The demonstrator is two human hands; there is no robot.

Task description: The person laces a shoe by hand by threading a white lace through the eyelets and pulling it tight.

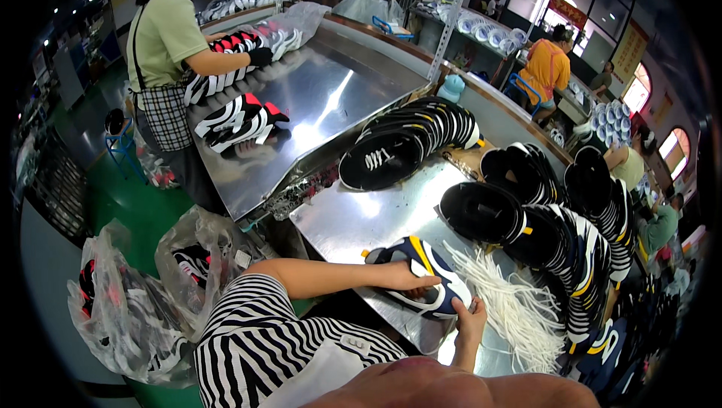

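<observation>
A shoe upper (426,254) in navy, white and yellow lies over the near part of the metal table in front of me. My left hand (410,280) reaches across it from the left, fingers closed on its opening. My right hand (470,319) pinches its white and navy edge at the right end. What the left fingertips do inside the upper is partly hidden. Just right of the upper, a loose bundle of white shoelaces (515,314) spreads over the metal table (335,216).
Nested rows of black, white and yellow shoe uppers (410,137) line the table's far side, with more stacked uppers (579,246) at right. Across a second metal table (316,107), a co-worker (169,39) handles red, black and white uppers. Plastic bags (124,310) of uppers stand at lower left.
</observation>
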